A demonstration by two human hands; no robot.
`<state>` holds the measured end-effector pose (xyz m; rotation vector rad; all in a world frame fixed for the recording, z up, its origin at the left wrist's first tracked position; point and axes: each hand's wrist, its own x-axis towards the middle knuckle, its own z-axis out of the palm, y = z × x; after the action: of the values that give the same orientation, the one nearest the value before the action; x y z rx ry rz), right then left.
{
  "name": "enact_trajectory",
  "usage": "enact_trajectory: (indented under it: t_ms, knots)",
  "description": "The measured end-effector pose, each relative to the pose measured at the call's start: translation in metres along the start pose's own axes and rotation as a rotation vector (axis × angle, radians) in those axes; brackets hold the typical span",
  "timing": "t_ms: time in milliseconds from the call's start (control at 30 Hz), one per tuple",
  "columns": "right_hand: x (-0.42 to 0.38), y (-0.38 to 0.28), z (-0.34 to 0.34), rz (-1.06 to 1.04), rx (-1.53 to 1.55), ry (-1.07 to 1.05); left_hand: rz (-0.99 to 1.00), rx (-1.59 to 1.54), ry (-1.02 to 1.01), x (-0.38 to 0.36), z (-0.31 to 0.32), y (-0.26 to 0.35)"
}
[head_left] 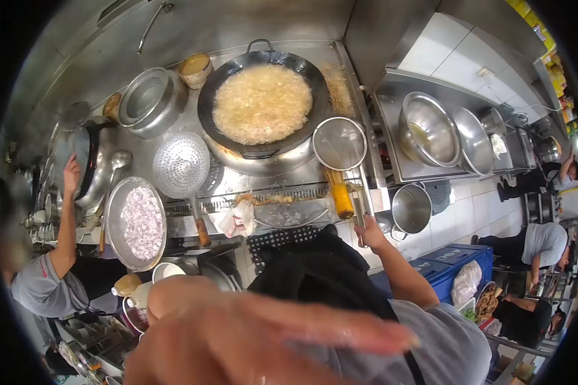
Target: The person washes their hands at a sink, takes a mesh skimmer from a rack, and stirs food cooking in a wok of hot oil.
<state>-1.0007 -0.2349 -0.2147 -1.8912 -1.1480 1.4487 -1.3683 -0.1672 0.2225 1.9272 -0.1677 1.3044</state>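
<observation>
My right hand [370,232] is closed around the handle of a round fine-mesh strainer [340,144], whose mesh hangs beside the right rim of a large black wok [205,106]. Pale, foamy bits in bubbling oil [261,104] fill the wok. Close to the camera, my left hand [237,333] is large and blurred, one finger stretched to the right. Nothing shows in it, though part lies outside the view. Below the strainer lies a bamboo brush [338,192] with a yellow-wrapped grip. A perforated skimmer [181,165] with a wooden handle rests left of the wok.
A bowl of chopped purple onion [141,221] stands at left, near a co-worker's raised arm [66,212]. Metal pots [148,106] sit behind the skimmer. Steel bowls [430,128] line the right counter; a tall pot [411,210] stands below. Other people [539,250] are at far right.
</observation>
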Motion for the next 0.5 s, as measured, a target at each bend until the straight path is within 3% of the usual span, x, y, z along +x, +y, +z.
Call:
enact_trajectory:
  t_ms: [33, 100, 267, 300, 467, 500]
  knots:
    - [-0.015, -0.031, -0.004, 0.118, 0.328, -0.083, 0.039, 0.010, -0.013, 0.003, 0.002, 0.002]
    - [-0.032, -0.065, -0.016, 0.156, 0.492, -0.095, 0.082, 0.033, -0.018, 0.010, 0.008, 0.004]
    - [-0.030, -0.074, -0.034, 0.019, 0.597, 0.039, 0.124, 0.088, -0.003, 0.021, 0.027, 0.001]
    - [-0.032, -0.085, -0.043, 0.096, 0.726, 0.024, 0.123, 0.099, -0.005, 0.023, 0.031, 0.003]
    - [-0.011, -0.124, -0.059, -0.243, 0.490, 0.109, 0.146, 0.146, -0.009, 0.035, 0.051, 0.016]
    - [0.006, -0.127, -0.065, -0.383, 0.287, 0.114, 0.159, 0.153, -0.007, 0.037, 0.054, 0.018]
